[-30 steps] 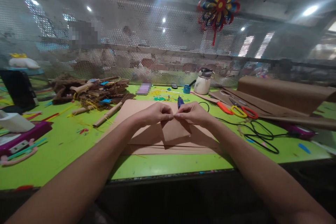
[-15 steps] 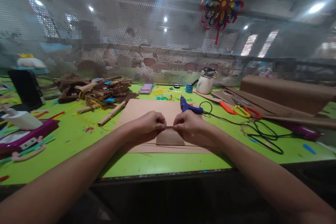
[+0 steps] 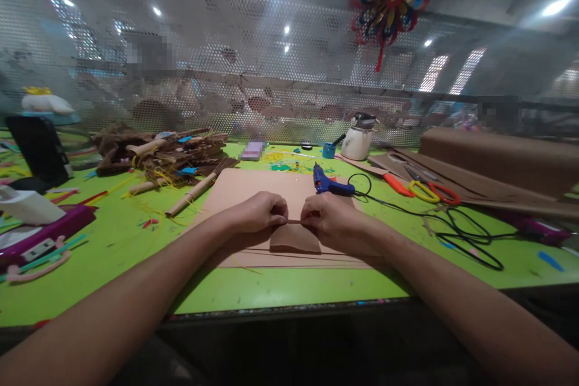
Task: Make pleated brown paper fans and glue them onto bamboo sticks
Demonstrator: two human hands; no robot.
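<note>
A small piece of brown paper (image 3: pixel 295 239) lies in front of me with its far edge rolled or folded over. My left hand (image 3: pixel 262 211) pinches the left end of that edge. At the right end, the fingers of my right hand (image 3: pixel 326 215) are closed on the same edge. Under both hands is a large tan cardboard sheet (image 3: pixel 266 183), with more sheets showing at its near side. Just beyond my right hand rests a blue glue gun (image 3: pixel 332 184), its black cable trailing right.
Brown paper strips and rolls (image 3: pixel 181 160) are heaped at the left on the green table (image 3: pixel 289 287). Scissors (image 3: pixel 425 190) lie at the right near folded brown paper (image 3: pixel 488 160). A white jug (image 3: pixel 357 142) stands at the back. A purple power strip (image 3: pixel 54 238) sits left.
The near edge of the brown paper now looks more curved. Both hands keep their pinch on the far edge, and the camera view has shifted slightly.
</note>
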